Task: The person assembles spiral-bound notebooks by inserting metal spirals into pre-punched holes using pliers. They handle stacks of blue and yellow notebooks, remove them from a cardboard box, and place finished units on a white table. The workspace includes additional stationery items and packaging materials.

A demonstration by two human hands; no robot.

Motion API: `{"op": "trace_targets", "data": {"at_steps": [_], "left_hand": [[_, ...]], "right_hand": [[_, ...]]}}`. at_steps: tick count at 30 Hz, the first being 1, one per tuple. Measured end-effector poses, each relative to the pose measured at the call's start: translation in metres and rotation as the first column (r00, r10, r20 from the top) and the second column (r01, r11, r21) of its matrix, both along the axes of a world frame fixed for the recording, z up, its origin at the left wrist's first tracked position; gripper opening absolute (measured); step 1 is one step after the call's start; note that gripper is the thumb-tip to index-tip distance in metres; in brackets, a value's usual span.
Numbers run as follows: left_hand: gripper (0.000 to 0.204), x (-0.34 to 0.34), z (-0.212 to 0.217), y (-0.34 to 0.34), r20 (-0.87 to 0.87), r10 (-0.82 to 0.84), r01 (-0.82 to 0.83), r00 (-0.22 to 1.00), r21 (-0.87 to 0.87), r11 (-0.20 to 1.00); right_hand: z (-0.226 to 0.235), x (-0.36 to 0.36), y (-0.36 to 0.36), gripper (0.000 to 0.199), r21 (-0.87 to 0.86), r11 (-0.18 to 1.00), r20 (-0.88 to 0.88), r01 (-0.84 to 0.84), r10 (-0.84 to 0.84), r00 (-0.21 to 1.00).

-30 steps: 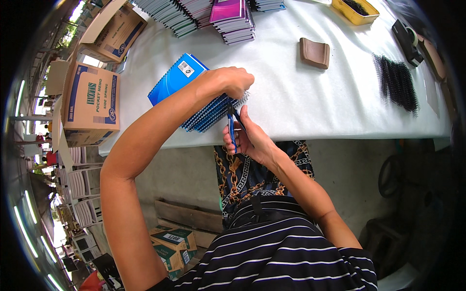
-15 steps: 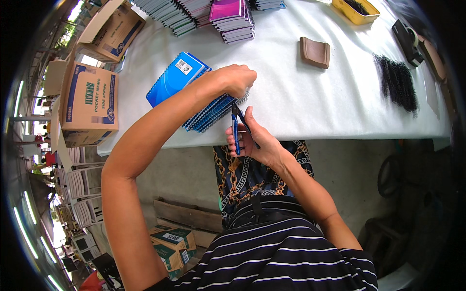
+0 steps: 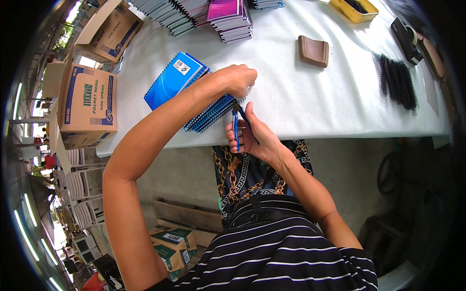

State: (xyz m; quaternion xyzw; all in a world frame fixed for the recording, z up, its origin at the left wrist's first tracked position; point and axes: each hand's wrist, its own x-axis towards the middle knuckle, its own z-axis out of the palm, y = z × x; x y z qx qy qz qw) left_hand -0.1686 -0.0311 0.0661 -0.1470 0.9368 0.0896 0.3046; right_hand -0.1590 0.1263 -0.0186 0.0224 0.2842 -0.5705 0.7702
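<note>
From afar I see blue books left of the right hand, which is wrapped round pliers; their row slants up-right to the nearer left hand, curled, its hold hidden from me

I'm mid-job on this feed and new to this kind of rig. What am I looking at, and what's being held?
There's no machine here: these are a person's own bare hands, seen through a head-worn fisheye camera looking down, so straight edges bend. The right hand holds blue-handled pliers, their tip close to the left hand. That hand is curled over blue spiral-bound notebooks; its exact grip is hidden. The white-covered table also bears magenta-covered notebooks, a curved brown block, black spiral coils and a yellow tray.
</note>
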Motion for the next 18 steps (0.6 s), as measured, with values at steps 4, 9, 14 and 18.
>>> {"op": "trace_targets", "data": {"at_steps": [4,9,14,18], "left_hand": [[0.053,0.004,-0.006,0.006,-0.044,-0.084,0.082,0.995,-0.047,0.996],[0.057,0.013,-0.016,0.001,-0.114,-0.054,0.052,0.992,-0.022,0.998],[0.061,0.013,-0.012,0.001,-0.111,-0.006,0.007,0.994,0.010,1.000],[0.059,0.014,-0.015,0.002,-0.115,-0.023,0.022,0.993,-0.005,1.000]], "right_hand": [[-0.027,-0.010,-0.001,0.074,-0.140,0.989,0.202,-0.039,0.067,0.977],[-0.011,-0.006,0.007,0.075,-0.043,0.997,0.112,-0.058,0.062,0.992],[0.008,0.003,0.006,0.075,0.105,0.994,0.026,-0.016,0.013,1.000],[-0.001,-0.001,0.000,0.073,0.069,0.997,0.114,-0.026,0.018,0.993]]}}
